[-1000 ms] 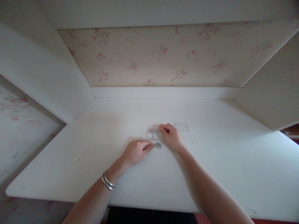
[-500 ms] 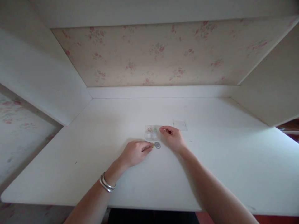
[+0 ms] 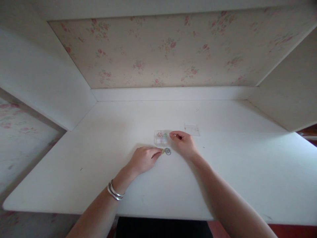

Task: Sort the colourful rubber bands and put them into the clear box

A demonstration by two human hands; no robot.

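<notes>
Fingertips of the left hand (image 3: pixel 143 160) pinch a small yellowish ring (image 3: pixel 162 151) on the white desk (image 3: pixel 223 172), just in front of the clear box (image 3: pixel 161 138); a grey ring (image 3: pixel 167 151) lies touching it. Right hand (image 3: pixel 183 144), fingers curled together, apparently empty, rests at the box's right edge. Beyond lies a clear lid (image 3: pixel 192 129). No legible writing.

We count two hands on the surface (image 3: pixel 223 172): our left hand (image 3: pixel 143 160) and our right hand (image 3: pixel 184 143). There is one clear little box (image 3: pixel 160 138) and one clear lid (image 3: pixel 192 129) lying apart from it. Loose on the surface we make out two small rings, one yellowish ring (image 3: pixel 162 151) and one grey ring (image 3: pixel 168 151), and one pair of bangles (image 3: pixel 114 192) sits on our left wrist.
</notes>
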